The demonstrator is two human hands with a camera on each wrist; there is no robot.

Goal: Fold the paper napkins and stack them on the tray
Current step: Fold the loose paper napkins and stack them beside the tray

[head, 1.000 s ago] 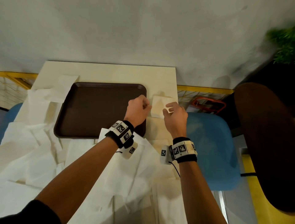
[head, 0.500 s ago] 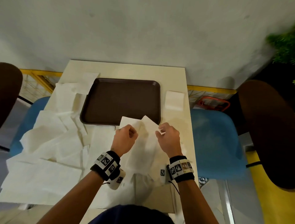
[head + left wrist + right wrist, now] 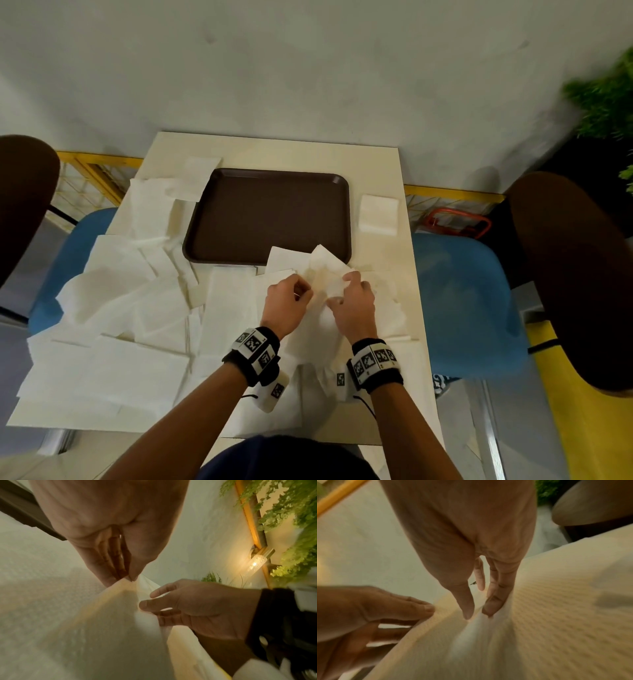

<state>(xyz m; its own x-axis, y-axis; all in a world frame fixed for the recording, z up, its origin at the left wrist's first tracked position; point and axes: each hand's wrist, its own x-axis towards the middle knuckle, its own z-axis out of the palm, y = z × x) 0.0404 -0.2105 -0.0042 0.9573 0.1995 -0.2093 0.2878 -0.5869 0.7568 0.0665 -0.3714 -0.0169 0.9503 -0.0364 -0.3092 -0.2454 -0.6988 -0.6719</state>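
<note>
A dark brown tray (image 3: 239, 219) lies bare on the cream table (image 3: 387, 164). Just in front of its near right corner both hands hold one white paper napkin (image 3: 322, 270) lifted off the pile. My left hand (image 3: 294, 294) pinches its upper edge between thumb and fingers (image 3: 132, 576). My right hand (image 3: 349, 291) pinches the same napkin (image 3: 488, 649) beside it, thumb against fingers (image 3: 493, 607). One folded napkin (image 3: 378, 214) rests on the table right of the tray.
Several unfolded white napkins (image 3: 130, 308) cover the left and near parts of the table. Blue chair seats (image 3: 462, 301) and brown chair backs (image 3: 575, 274) stand on both sides. A wall rises behind the table, with plants (image 3: 606, 99) at the right.
Both hands drew back from the folded napkin right of the tray to the table's near side and took hold of a loose napkin. The view shifted back and left.
</note>
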